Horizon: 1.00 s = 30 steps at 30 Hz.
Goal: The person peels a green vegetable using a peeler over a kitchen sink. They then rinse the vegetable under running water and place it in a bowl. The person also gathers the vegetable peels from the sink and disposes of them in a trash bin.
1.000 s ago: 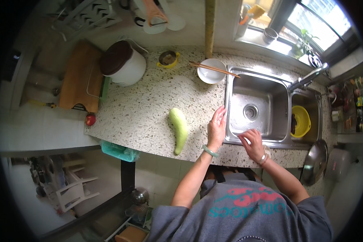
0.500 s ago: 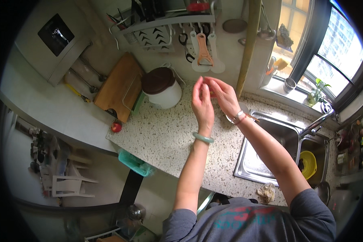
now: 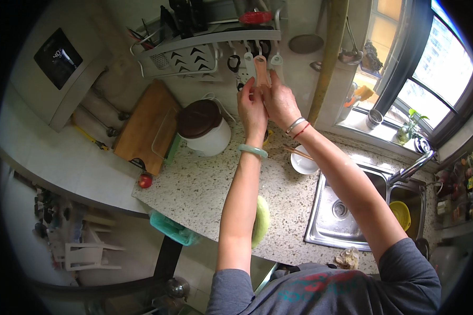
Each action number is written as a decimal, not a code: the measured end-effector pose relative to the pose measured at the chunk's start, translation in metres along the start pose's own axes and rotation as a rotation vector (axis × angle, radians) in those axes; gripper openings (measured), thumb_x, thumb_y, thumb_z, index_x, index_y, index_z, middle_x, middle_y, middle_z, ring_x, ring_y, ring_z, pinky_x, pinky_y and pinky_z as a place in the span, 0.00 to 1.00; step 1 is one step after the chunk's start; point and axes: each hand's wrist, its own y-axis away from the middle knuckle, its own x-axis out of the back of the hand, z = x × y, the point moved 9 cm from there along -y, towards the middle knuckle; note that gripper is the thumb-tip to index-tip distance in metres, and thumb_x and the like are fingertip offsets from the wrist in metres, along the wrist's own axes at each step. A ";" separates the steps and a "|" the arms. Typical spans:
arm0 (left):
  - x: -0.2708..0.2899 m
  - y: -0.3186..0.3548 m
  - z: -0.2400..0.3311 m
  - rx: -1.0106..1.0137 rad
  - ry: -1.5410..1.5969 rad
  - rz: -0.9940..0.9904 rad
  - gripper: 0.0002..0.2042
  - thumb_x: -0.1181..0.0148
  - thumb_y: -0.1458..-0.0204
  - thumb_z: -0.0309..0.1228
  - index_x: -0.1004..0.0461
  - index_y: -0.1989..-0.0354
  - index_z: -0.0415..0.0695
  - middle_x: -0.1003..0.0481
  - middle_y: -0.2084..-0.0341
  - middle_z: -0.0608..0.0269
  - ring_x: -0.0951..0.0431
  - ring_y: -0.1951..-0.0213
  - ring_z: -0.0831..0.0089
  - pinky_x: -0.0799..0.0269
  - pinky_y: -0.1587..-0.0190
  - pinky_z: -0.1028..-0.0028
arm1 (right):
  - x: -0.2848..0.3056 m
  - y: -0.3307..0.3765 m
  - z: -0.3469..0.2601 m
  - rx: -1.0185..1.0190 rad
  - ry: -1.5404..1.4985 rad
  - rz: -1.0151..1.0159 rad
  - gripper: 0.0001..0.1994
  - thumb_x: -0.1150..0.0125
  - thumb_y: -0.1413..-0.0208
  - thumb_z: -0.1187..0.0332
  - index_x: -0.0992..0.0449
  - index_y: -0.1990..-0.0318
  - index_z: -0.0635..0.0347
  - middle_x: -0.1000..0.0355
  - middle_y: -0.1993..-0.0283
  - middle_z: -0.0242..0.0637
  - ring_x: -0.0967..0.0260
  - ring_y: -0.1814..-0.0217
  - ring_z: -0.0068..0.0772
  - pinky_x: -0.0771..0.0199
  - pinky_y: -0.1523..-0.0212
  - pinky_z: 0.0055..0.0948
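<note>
Both my hands are raised at the hanging utensils on the wall. My left hand, its wrist in a pale green bangle, has curled fingers at the lower end of an orange peeler. My right hand, with a silver bracelet and red string, closes on the peeler's other side. The peeler's top still shows among the hooks; its lower end is hidden by my fingers. Beside it hang white-handled tools and dark-handled scissors. Below my left forearm, a long pale-green gourd lies partly covered on the counter.
A white pot with a brown lid, a wooden cutting board and a red fruit stand to the left. Right are a white bowl with chopsticks, a steel sink and a yellow basin.
Both hands have moved up and forward from above the counter to the peeler. The gourd and the bowl have come into clearer view, and the whole scene has shifted slightly.
</note>
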 end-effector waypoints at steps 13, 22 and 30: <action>0.053 0.061 0.021 -0.148 -0.142 -0.016 0.10 0.45 0.42 0.27 0.26 0.53 0.43 0.26 0.63 0.63 0.29 0.64 0.76 0.31 0.59 0.75 | 0.036 0.009 -0.012 0.085 -0.153 0.128 0.11 0.40 0.43 0.63 0.23 0.63 0.65 0.26 0.80 0.32 0.34 0.80 0.20 0.36 0.78 0.23; 0.151 0.324 -0.147 0.525 -0.946 -0.229 0.45 0.29 0.61 0.52 0.47 0.37 0.48 0.34 0.51 0.49 0.31 0.51 0.52 0.33 0.50 0.56 | 0.041 0.227 0.114 -0.463 -0.362 -0.298 0.16 0.46 0.37 0.58 0.29 0.68 0.64 0.28 0.78 0.36 0.34 0.79 0.21 0.35 0.79 0.25; 0.138 0.356 -0.169 0.618 -0.704 -0.185 0.40 0.33 0.52 0.36 0.51 0.33 0.43 0.35 0.45 0.40 0.30 0.48 0.52 0.31 0.49 0.61 | 0.124 0.499 0.205 -0.468 0.241 -0.648 0.14 0.56 0.36 0.55 0.33 0.61 0.56 0.27 0.75 0.42 0.29 0.72 0.48 0.32 0.69 0.42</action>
